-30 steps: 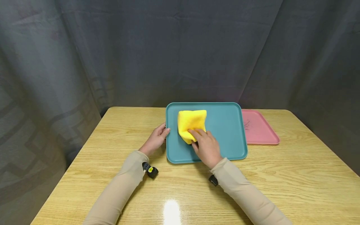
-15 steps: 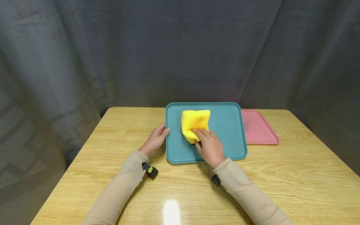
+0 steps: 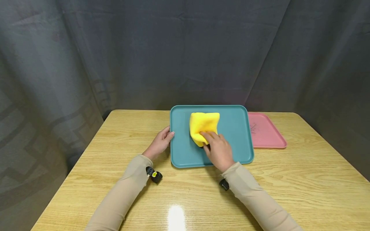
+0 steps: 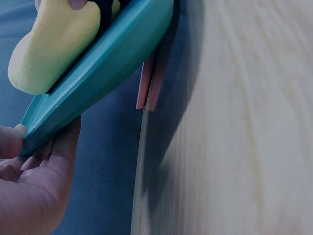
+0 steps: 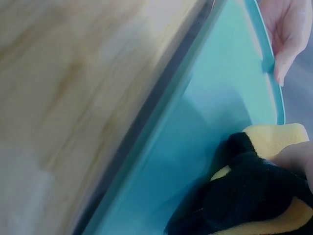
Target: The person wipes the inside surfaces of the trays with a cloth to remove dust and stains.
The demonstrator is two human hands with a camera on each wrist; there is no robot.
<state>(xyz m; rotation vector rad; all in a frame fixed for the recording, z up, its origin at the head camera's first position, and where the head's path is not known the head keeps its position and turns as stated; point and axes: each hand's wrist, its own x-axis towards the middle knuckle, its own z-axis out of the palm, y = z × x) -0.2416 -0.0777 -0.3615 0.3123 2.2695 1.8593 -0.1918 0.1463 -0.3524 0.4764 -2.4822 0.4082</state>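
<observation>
A teal rectangular tray is tilted up off the wooden table, its inner face towards me. Its left rim is pinched by my left hand, thumb on the inside and fingers underneath, as the left wrist view shows. My right hand grips a folded yellow cloth against the tray's inner face, left of the middle. In the right wrist view the cloth's black side shows, bunched under the fingers. The tray surface beneath the cloth is hidden.
Behind the teal tray's right end lies a pink tray with dark scribbled marks, partly covered. The wooden table extends around both. Grey curtains hang along its back and sides.
My right hand has slid the yellow cloth a little to the right across the teal tray. The left hand and both trays have stayed about where they were.
</observation>
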